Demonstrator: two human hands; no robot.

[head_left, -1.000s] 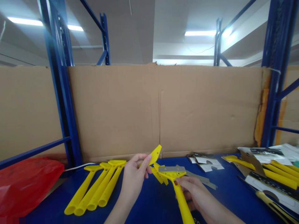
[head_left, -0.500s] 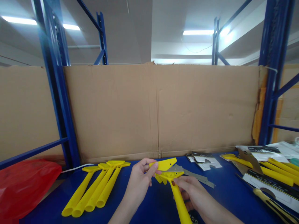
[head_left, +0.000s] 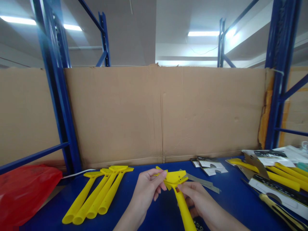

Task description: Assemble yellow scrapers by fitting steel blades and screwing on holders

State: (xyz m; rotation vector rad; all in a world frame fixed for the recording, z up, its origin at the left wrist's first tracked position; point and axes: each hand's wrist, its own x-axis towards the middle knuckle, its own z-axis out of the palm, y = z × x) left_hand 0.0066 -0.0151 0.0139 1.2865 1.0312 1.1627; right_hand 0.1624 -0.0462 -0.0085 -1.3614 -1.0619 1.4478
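My left hand (head_left: 149, 188) is closed, pinching a flat yellow plastic plate (head_left: 176, 176) between thumb and fingers. That plate lies against the wide head of a yellow plastic handle (head_left: 184, 207), which my right hand (head_left: 196, 195) grips just below the head. Small holes show in the plate near its right end. Partly hidden behind my left fingers are more yellow pieces (head_left: 167, 184) on the table. Long flat grey strips (head_left: 204, 183) lie beyond my right hand.
Several yellow handles (head_left: 96, 195) lie side by side on the blue table (head_left: 134, 173), left. A red plastic bag (head_left: 26, 192) sits farther left. At right are printed cards (head_left: 213, 166), more yellow handles (head_left: 284, 180) and a cream-and-black tool (head_left: 276, 207). Cardboard (head_left: 115, 115) and blue rack posts (head_left: 64, 122) stand behind.
My left hand has brought the yellow plate down onto the handle's head; before, it was held above with a gap. My right hand keeps its grip on the handle.
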